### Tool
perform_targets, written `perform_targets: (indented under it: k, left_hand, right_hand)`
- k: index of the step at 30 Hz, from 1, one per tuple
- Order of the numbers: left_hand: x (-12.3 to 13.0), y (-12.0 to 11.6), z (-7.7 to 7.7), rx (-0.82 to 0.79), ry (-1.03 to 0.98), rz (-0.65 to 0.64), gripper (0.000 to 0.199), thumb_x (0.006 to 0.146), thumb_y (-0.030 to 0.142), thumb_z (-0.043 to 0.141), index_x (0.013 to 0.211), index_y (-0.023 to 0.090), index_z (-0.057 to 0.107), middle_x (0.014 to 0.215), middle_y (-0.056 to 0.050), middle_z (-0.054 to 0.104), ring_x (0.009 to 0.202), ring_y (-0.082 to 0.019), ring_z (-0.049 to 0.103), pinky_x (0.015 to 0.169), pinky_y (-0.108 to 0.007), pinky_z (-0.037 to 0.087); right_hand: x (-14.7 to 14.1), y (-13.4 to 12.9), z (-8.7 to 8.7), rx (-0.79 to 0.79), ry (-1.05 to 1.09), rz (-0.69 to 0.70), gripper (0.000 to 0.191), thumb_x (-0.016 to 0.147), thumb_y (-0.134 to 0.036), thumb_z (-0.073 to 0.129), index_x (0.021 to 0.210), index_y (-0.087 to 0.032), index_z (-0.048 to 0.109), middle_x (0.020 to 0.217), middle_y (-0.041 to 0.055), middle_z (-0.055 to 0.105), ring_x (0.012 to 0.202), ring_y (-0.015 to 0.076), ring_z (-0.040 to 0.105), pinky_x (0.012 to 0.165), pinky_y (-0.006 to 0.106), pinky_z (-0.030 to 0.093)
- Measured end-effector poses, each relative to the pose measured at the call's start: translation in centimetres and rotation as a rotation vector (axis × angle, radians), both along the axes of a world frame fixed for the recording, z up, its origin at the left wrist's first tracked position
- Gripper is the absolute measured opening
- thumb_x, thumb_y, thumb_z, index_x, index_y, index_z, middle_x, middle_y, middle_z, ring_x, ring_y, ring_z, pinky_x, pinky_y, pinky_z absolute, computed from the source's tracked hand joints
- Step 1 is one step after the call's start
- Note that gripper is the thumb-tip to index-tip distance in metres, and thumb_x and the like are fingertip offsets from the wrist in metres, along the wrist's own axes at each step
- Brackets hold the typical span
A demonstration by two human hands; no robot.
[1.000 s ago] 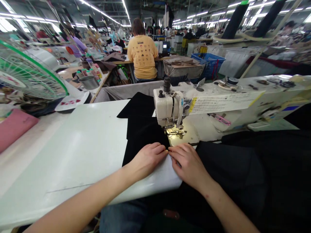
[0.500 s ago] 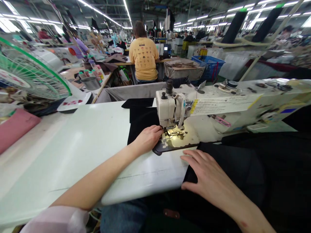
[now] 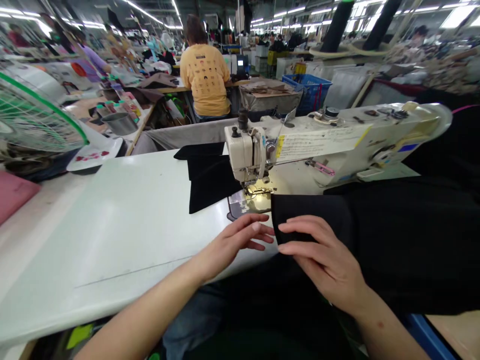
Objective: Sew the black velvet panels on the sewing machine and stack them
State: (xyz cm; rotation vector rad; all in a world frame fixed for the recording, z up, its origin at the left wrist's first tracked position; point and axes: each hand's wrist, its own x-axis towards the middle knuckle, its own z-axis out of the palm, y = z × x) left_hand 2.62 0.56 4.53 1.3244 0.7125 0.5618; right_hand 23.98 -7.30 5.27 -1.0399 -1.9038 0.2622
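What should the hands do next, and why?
Maybe the left hand should gently pinch the left edge of the black fabric panel. Its fingers look empty and spread, right beside that edge, while the right hand is over the panel. The edge is near the sewing machine's lit needle plate, so two hands could guide it better.

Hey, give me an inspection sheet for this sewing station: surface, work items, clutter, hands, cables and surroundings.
Surface: pale worktop, a thin dark line marked near the front.
Job's things: black fabric pieces left of the sewing machine; larger black cloth at right.
Clutter: pink tool under the machine's arm; fan and pink cloth at left.
Grip: left hand open, holding nothing; right hand at the larger cloth's edge, pinch unclear.
Cables: nothing clearly seen.
Surroundings: person in yellow shirt, back turned; blue crate.
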Motion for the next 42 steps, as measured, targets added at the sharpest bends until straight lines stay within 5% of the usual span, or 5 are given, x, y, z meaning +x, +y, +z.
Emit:
perform_targets:
  k: [12,28,33,37,42]
  left_hand:
    - [-5.3,-6.6,0.8,0.460,0.509,0.182,0.070,0.093,0.028,0.060,0.158,0.033,0.034,0.133,-0.007,0.069,0.118,-0.028,0.068,0.104,-0.043,0.053]
    - [-5.8,-6.0,3.1,-0.481,-0.193,0.734,0.053,0.085,0.030,0.054,0.138,0.024,0.061,0.112,-0.004,0.077,0.100,-0.025,0.074,0.084,-0.036,0.063]
    - [-6.5,-7.1,2.4,-0.215,-0.067,0.682,0.054,0.095,0.053,0.049,0.136,0.020,0.064,0.077,-0.005,0.073,0.076,-0.023,0.071,0.077,-0.036,0.060]
    - [-9.5,-5.8,3.2,0.612,0.196,0.631,0.083,0.073,0.087,0.055,0.123,0.024,0.073,0.077,-0.007,0.067,0.075,-0.025,0.066,0.081,-0.041,0.057]
    - [-8.7,-5.5,7.3,0.942,0.268,0.115,0.069,0.074,0.044,0.084,0.138,0.032,0.061,0.117,-0.009,0.070,0.110,-0.029,0.066,0.100,-0.042,0.052]
  right_hand:
    - [-2.8,6.0,-1.9,0.090,-0.127,-0.394,0.025,0.100,-0.015,0.052,0.105,-0.024,0.074,0.101,0.0075,0.067,0.099,0.0237,0.062,0.088,0.042,0.052]
    - [-7.3,-2.9,-6.2,0.317,-0.192,-0.004,0.065,0.083,-0.039,0.078,0.137,-0.015,0.049,0.129,0.0173,0.061,0.131,0.0335,0.053,0.112,0.060,0.044]
    - [-8.1,-2.3,-3.6,0.144,0.186,-0.002,0.039,0.094,-0.016,0.052,0.133,-0.018,0.055,0.115,0.0123,0.071,0.110,0.0254,0.068,0.092,0.043,0.059]
    - [-6.2,-1.7,2.4,-0.040,0.270,-0.058,0.023,0.092,-0.015,0.059,0.108,-0.028,0.069,0.095,0.0012,0.078,0.084,0.0199,0.076,0.076,0.029,0.063]
    - [-4.7,-2.0,7.4,-0.083,0.183,-0.058,0.016,0.091,-0.023,0.066,0.100,-0.034,0.074,0.089,-0.0050,0.078,0.076,0.0178,0.075,0.068,0.025,0.061]
